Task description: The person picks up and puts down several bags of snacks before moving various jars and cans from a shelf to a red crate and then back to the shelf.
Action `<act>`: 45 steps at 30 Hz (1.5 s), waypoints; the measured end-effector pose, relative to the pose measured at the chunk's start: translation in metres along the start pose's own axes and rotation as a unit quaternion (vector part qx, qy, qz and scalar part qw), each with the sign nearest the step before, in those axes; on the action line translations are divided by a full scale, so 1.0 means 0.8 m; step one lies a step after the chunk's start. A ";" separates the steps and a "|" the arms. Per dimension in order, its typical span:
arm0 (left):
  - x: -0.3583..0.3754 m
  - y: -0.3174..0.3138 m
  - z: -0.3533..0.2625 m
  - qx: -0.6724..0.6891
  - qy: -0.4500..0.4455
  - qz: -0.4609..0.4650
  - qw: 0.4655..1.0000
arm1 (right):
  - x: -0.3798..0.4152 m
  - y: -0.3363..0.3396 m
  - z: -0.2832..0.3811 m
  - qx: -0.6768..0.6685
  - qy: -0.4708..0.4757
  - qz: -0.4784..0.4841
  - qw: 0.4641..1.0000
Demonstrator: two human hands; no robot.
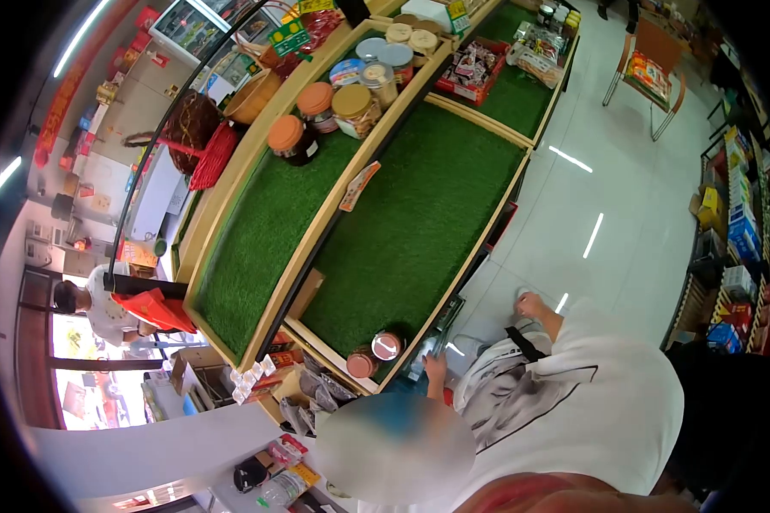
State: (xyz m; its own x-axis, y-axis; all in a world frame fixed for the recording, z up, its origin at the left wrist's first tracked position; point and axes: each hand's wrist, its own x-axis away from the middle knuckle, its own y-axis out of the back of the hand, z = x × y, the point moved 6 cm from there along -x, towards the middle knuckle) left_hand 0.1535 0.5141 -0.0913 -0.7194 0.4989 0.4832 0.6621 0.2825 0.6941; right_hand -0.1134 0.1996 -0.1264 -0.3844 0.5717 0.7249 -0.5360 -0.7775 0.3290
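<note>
A person in a white shirt (pixel 573 402) crouches beside the grass-lined shelf (pixel 411 231); the wearer's own hands are out of view.

Rough green turf mat (pixel 419 214) in wooden shelf frame (pixel 479 248); glossy floor tiles (pixel 624 197).

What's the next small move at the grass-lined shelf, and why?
Probably slide the two pink-lidded jars further back on the lower turf shelf: they sit at its front corner, most of the turf bare. A co-worker's hand is beside them; the wearer's hands are out of view.
</note>
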 end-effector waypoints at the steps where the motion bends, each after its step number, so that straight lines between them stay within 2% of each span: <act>1: -0.007 -0.016 0.015 -0.017 -0.008 0.050 0.999 | 0.003 0.021 -0.001 -0.027 -0.006 -0.026 0.999; 3: -0.005 -0.041 0.025 -0.054 -0.056 0.123 0.989 | 0.001 0.041 -0.013 -0.107 -0.022 -0.011 0.994; 4: -0.003 -0.047 0.019 -0.049 -0.013 0.119 0.992 | -0.002 0.056 -0.020 -0.146 -0.030 -0.006 0.989; 6: 0.009 -0.061 0.005 -0.040 0.074 0.113 0.990 | -0.008 0.077 -0.031 -0.135 -0.039 0.025 0.990; 9: -0.002 -0.094 -0.056 -0.119 0.010 0.176 0.977 | -0.013 0.113 -0.053 -0.150 -0.044 0.056 0.986; 10: -0.009 -0.107 -0.082 -0.142 -0.011 0.194 0.971 | -0.014 0.128 -0.058 -0.157 -0.042 0.064 0.985; 12: -0.029 -0.131 -0.141 -0.141 -0.053 0.137 0.979 | 0.001 0.169 -0.075 -0.267 -0.075 0.026 0.960; 13: -0.032 -0.139 -0.187 -0.107 -0.117 0.122 0.980 | 0.003 0.183 -0.077 -0.309 -0.085 0.016 0.947; 14: -0.036 -0.138 -0.238 -0.073 -0.174 0.098 0.977 | -0.004 0.194 -0.096 -0.326 -0.096 0.005 0.941; 17: -0.080 -0.163 -0.323 -0.043 -0.220 0.113 0.968 | -0.010 0.228 -0.097 -0.341 -0.113 -0.010 0.933; 21: -0.044 -0.061 -0.513 0.044 -0.302 0.020 0.952 | -0.030 0.250 -0.044 -0.349 -0.083 0.008 0.933; 24: -0.045 0.013 -0.576 0.073 -0.337 -0.081 0.935 | -0.047 0.246 0.062 -0.338 0.009 0.051 0.940; 27: -0.050 0.107 -0.603 0.080 -0.362 -0.211 0.904 | -0.033 0.224 0.223 -0.285 0.116 0.110 0.945; 32: -0.060 0.297 -0.600 0.151 -0.335 -0.413 0.833 | 0.054 0.151 0.522 -0.228 0.323 0.245 0.886; 35: -0.116 0.402 -0.572 0.259 -0.324 -0.466 0.782 | 0.088 0.093 0.691 -0.174 0.497 0.248 0.813; 36: -0.126 0.436 -0.577 0.299 -0.319 -0.454 0.777 | 0.096 0.078 0.740 -0.169 0.531 0.241 0.795; 37: -0.142 0.468 -0.581 0.255 -0.315 -0.477 0.780 | 0.080 0.057 0.780 -0.168 0.508 0.234 0.812; 38: -0.172 0.491 -0.577 0.285 -0.301 -0.463 0.784 | 0.086 0.051 0.825 -0.163 0.568 0.161 0.791; 40: -0.239 0.528 -0.565 0.263 -0.305 -0.478 0.781 | 0.044 0.018 0.891 -0.202 0.519 0.135 0.819; 41: -0.267 0.540 -0.559 0.306 -0.290 -0.455 0.784 | 0.013 0.004 0.914 -0.187 0.441 0.119 0.869; 43: -0.329 0.553 -0.552 0.379 -0.269 -0.393 0.793 | -0.004 -0.016 0.934 -0.216 0.343 0.191 0.894; 44: -0.347 0.560 -0.556 0.434 -0.262 -0.333 0.795 | -0.008 -0.021 0.940 -0.215 0.289 0.230 0.904; 45: -0.359 0.561 -0.558 0.475 -0.238 -0.295 0.794 | -0.026 -0.030 0.946 -0.193 0.267 0.251 0.910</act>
State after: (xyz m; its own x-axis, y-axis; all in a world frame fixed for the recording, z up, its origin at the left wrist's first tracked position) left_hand 0.5639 0.1319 0.3195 -0.9522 0.2391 -0.1901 0.2611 0.9601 -0.1004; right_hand 0.4765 0.0081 0.3087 -0.9090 0.2964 0.2929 -0.3768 -0.8848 -0.2740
